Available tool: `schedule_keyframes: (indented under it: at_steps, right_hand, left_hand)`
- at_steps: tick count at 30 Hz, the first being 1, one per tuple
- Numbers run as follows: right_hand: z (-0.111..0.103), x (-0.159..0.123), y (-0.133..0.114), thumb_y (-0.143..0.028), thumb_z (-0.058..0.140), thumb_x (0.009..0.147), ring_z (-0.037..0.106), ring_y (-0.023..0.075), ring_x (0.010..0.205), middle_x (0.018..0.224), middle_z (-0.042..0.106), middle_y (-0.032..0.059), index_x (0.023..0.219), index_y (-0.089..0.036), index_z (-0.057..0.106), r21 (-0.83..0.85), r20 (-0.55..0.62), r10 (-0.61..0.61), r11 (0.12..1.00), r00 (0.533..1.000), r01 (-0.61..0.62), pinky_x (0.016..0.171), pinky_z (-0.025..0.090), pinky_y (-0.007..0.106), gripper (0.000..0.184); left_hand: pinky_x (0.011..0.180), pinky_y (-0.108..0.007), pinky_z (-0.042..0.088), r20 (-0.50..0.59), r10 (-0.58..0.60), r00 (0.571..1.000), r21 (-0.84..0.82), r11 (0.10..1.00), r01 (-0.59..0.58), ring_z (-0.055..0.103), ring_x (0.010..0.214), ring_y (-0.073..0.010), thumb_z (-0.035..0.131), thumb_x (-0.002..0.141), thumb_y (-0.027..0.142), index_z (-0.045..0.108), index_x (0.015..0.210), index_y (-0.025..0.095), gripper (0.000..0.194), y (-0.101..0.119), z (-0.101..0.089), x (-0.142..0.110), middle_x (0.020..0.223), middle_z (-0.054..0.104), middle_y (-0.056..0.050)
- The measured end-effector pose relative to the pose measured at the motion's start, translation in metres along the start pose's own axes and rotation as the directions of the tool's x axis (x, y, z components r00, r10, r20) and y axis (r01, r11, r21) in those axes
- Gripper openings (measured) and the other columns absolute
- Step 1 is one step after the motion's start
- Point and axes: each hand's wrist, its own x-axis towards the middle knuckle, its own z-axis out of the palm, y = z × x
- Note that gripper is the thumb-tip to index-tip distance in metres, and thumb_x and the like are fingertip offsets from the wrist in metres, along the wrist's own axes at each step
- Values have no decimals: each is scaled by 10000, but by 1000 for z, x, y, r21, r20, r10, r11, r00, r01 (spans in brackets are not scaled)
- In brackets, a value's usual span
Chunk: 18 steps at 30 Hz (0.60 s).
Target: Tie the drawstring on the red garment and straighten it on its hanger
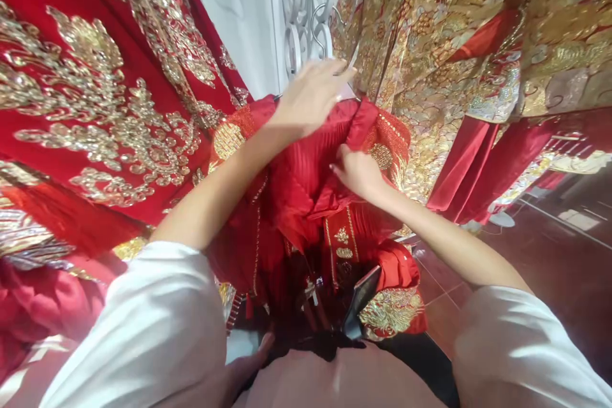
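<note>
Pleated red garment [306, 166] with gold embroidery, right grip [356, 171] pinching cloth, left grip [318, 92] unclear, motion-blurred

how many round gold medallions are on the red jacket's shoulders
2: one medallion on the shoulder of the red jacket at picture left, the other medallion at picture right. Folds or arms may hide more.

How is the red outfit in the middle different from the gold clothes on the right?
The red outfit is mostly red with patches of gold, but the gold clothes are gold nearly all over. The right hand grips the red outfit's front, while no hand touches the gold clothes. Both have shiny decoration.
</note>
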Motion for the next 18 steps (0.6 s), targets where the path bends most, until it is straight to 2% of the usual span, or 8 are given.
schedule_keyframes:
  at_steps: [2,3,5,6,8,12,15,18]
  right_hand:
    - [-22,10,23,-382,489,878,619,284,829,844,642,124,1128,-179,544,151,-189,-13,988,982,43,728,458,393,327]
    - [-35,17,36,-398,489,877,609,280,889,869,645,113,1142,-200,546,204,-290,-28,975,957,90,773,455,392,335]
    - [-55,34,60,-419,538,845,566,285,1022,994,645,107,1162,-215,554,249,-413,-88,947,906,205,848,437,391,377]
    - [-60,43,70,-435,573,817,547,291,1060,1038,642,106,1162,-209,564,264,-414,-128,931,901,254,869,428,393,412]
    - [-60,58,87,-466,606,785,545,291,1056,1044,647,97,1112,-196,603,337,-348,-188,889,918,310,880,419,384,425]
    - [-43,73,99,-504,580,801,571,224,865,781,627,32,789,-193,647,555,-276,-155,780,949,289,810,421,309,319]
    - [-40,79,102,-535,622,769,488,138,640,564,475,-12,556,-186,520,657,-266,-119,704,957,270,695,408,266,421]
    - [-42,88,103,-585,676,698,405,90,523,501,433,-30,503,-183,474,788,-169,-124,579,978,209,579,381,244,491]
  left_hand:
    - [1145,-413,199,-22,-171,985,-5,985,170,337,1329,-250,359,908,265,371,1419,176,519,-17,-20,-28,1430,412,-81]
    - [1143,-440,195,-6,-274,962,-13,962,274,356,1315,-276,377,903,320,385,1410,177,527,-26,-27,-42,1413,435,-91]
    - [1110,-478,248,103,-419,902,-64,903,426,431,1255,-313,396,889,433,436,1372,158,557,-40,-32,-67,1345,507,-115]
    - [1078,-473,299,167,-442,882,-103,881,461,475,1209,-314,388,887,468,466,1344,145,565,-45,-31,-77,1298,547,-121]
    - [997,-412,393,233,-406,884,-187,873,450,546,1111,-286,363,893,496,513,1284,140,550,-50,-25,-90,1208,603,-114]
    - [895,-375,428,173,-367,914,-215,891,399,586,962,-263,324,911,470,585,1153,143,483,-54,-16,-93,1058,648,-111]
    - [827,-367,433,179,-390,903,-238,873,425,561,818,-229,306,902,495,640,947,148,484,-65,-15,-87,875,649,-81]
    - [734,-329,436,214,-428,878,-326,816,478,436,680,-159,321,866,619,585,694,200,524,-79,-15,-81,639,533,-14]
